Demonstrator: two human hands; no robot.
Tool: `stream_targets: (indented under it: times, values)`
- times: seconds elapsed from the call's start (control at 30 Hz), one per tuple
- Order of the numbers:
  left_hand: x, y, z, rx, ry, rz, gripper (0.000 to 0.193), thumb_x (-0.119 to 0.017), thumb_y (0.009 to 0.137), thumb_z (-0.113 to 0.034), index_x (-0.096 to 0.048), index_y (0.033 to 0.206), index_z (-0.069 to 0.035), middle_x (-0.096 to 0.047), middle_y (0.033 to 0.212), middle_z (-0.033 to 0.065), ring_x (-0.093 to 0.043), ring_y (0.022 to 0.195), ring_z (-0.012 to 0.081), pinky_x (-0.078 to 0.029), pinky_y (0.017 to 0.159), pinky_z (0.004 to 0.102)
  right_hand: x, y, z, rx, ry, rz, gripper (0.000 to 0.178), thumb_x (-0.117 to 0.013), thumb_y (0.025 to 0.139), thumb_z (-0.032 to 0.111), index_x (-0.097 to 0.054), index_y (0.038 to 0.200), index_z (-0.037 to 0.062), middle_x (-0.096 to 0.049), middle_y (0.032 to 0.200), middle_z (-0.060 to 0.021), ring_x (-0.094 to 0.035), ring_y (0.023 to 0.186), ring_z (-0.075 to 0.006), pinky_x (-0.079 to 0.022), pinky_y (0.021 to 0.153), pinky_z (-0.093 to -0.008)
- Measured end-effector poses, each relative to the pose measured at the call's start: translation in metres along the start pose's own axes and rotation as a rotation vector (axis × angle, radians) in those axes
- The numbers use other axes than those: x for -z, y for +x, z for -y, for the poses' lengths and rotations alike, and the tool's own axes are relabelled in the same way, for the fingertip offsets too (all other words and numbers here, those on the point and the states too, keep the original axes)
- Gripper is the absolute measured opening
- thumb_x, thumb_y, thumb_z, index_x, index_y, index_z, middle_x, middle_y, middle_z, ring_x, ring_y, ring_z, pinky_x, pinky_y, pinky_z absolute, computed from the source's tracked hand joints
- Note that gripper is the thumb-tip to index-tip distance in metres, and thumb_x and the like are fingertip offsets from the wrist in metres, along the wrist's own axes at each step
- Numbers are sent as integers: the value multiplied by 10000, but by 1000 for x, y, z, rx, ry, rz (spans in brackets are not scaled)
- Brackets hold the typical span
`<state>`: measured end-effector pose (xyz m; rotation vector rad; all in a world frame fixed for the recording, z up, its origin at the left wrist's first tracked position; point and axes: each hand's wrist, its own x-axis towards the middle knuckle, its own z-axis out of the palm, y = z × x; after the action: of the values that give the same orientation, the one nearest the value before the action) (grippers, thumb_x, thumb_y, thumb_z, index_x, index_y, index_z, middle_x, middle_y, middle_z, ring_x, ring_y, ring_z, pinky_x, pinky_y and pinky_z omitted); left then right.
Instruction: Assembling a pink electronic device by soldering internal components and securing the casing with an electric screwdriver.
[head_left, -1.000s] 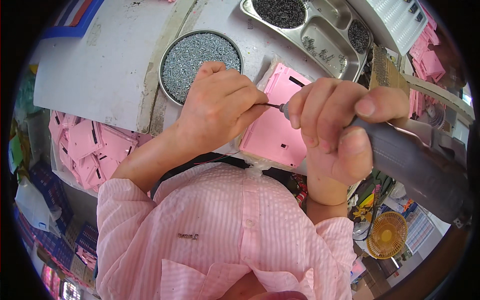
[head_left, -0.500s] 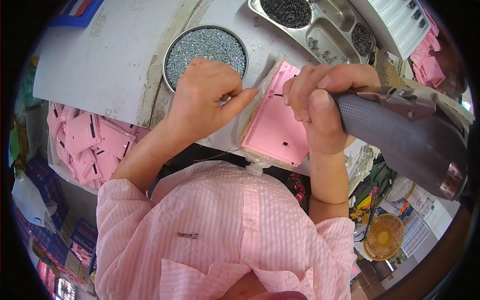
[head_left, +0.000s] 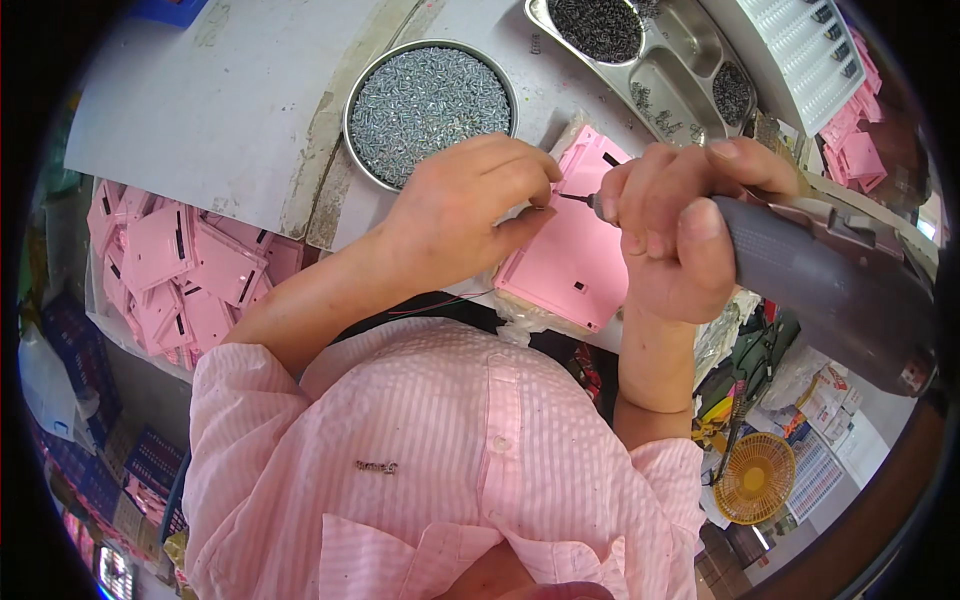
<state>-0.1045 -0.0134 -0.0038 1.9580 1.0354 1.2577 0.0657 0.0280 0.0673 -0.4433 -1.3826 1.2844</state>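
Note:
A pink plastic panel [head_left: 565, 262] with small black patches lies on a plastic-wrapped pad on the table in front of me. My right hand [head_left: 680, 225] grips a dark grey electric screwdriver [head_left: 825, 290], held slanting with its bit over the panel's far left part. Close to the bit's tip, the thumb and fingers of my left hand [head_left: 470, 205] are pinched together at the panel's left edge. Anything between them is too small or hidden to make out. Just beyond that hand stands a round metal bowl [head_left: 430, 110] full of silvery screws.
A metal compartment tray [head_left: 655, 70] at the far right holds black screws and other small parts. Beside it is a white ribbed tray [head_left: 790, 50]. Many pink panels [head_left: 165, 250] are heaped in a container at left. A yellow basket [head_left: 755, 478] sits low at right.
My left hand has moved from the screw bowl's near rim to the panel's left edge, its fingers closing to a pinch. The screwdriver's bit has come into sight beside them.

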Motion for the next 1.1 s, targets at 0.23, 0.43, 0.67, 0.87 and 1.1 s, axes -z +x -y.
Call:
stream_targets:
  times: [0.23,0.43,0.67,0.87,1.1]
  values:
    - [-14,3,3,-48,-18,-14,204,-762,735,-33,-602,859,-60,-657,860,82,-649,775,287,-527,664,392,-2,-3,6,2,17,-9,361,-646,934,105,-451,1215,-12,-530,629,-37,-501,515,-111,-504,535,-312]
    - [-12,-1,3,-23,21,-73,142,-755,790,-46,-643,878,-47,-664,825,96,-657,741,294,-528,651,386,-3,-5,2,-41,25,-47,340,-643,922,63,-460,1199,-10,-548,667,-50,-508,540,-111,-498,548,-302]
    - [11,-8,14,97,97,-125,102,-743,850,-66,-669,910,-30,-686,849,106,-671,748,277,-521,651,367,14,-10,-13,-53,-369,110,197,-581,968,69,-452,1113,37,-456,627,-50,-425,506,-124,-418,489,-310]
    - [7,-15,9,72,136,-38,156,-787,781,-111,-655,862,-92,-667,833,34,-627,750,231,-472,698,370,10,-11,-19,-15,-503,246,198,-608,949,48,-414,987,42,-488,628,-82,-402,472,-124,-383,431,-304]
    - [-6,-17,4,-144,260,-134,212,-799,748,-112,-664,910,-131,-673,868,-32,-617,786,169,-409,804,346,2,-3,6,-60,-113,153,233,-558,1005,175,-471,1198,79,-478,635,-34,-431,518,-133,-398,487,-311]
